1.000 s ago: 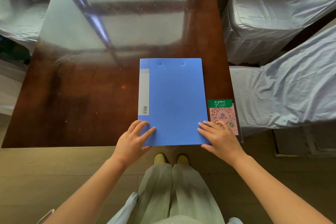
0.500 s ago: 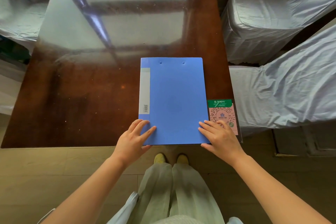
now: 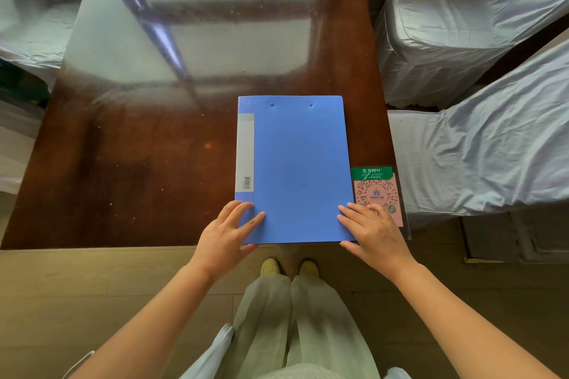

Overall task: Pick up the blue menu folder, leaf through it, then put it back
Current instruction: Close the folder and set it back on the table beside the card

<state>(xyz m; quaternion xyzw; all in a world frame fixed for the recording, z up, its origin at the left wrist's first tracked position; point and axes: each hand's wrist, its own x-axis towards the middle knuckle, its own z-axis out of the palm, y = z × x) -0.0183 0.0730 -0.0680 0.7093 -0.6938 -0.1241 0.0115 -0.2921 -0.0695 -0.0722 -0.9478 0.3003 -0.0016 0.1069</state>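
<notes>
While closed, blue menu folder point(image 3: 295, 169) lengthwise away, spine left

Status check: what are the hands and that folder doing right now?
Left hand and right hand flat on near corners, no grip. Closed blue plastic menu folder flat on glossy brown table. Pink QR card beside it.

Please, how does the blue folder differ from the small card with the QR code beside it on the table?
The blue folder is much larger than the QR card. The folder is plain blue with a pale spine label; the card is pink with a green top band and printed code. Both hands touch the folder; only the right hand overlaps the card. Both lie flat near the table's front edge.
</notes>
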